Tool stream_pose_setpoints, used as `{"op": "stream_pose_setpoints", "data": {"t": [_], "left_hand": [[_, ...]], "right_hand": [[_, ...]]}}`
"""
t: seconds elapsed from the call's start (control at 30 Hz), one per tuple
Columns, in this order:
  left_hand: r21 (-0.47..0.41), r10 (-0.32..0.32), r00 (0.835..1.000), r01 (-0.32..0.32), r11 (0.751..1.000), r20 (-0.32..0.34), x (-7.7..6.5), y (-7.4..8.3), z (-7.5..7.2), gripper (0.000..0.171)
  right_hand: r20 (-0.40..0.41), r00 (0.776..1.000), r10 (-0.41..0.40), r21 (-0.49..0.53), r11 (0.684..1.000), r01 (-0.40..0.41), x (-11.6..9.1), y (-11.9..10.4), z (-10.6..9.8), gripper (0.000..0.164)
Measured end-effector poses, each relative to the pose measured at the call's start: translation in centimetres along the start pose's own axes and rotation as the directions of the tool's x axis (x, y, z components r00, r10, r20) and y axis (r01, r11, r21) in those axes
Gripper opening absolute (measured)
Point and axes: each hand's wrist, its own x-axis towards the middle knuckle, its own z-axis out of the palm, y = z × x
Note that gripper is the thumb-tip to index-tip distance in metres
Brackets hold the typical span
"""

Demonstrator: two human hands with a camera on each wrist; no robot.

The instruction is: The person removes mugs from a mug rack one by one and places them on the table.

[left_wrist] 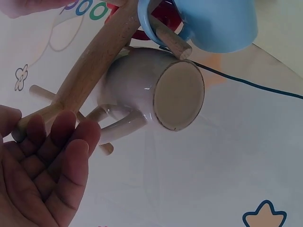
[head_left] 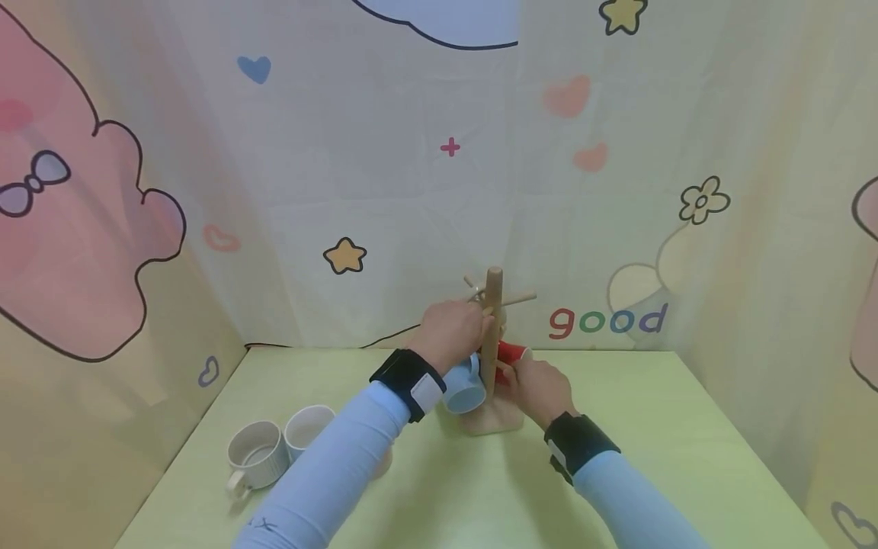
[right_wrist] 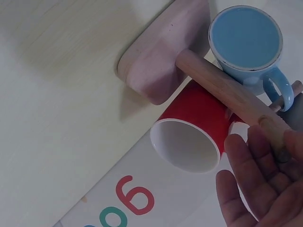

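A wooden mug tree (head_left: 494,343) stands on the table, its square base (head_left: 492,418) flat on the top. My left hand (head_left: 456,329) pinches the end of an upper peg (left_wrist: 38,118) between thumb and fingers. Lower down, my right hand (head_left: 545,389) holds the end of another peg (right_wrist: 280,152). A light blue mug (head_left: 464,387) hangs by its handle on the left side. On the right, beside my right fingers, hangs a red mug (right_wrist: 194,113) with a white inside. A greyish-white mug (left_wrist: 137,85) hangs high at the back, mostly hidden in the head view.
Two white mugs (head_left: 259,456) (head_left: 309,427) stand on the table at the left. A third pale cup (head_left: 384,463) is mostly covered by my left sleeve. Behind the table hangs a printed curtain (head_left: 384,168), with a dark cord (head_left: 391,335) along its foot.
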Motion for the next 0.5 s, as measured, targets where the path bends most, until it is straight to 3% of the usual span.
{"op": "stream_pose_setpoints", "data": {"t": [0.5], "left_hand": [[0.036, 0.01, 0.999, -0.008, 0.999, -0.033, 0.0, 0.22, 0.53, 0.024]], "right_hand": [[0.018, 0.999, -0.046, -0.011, 0.999, 0.046, 0.09, 0.1, -0.05, 0.016]]}}
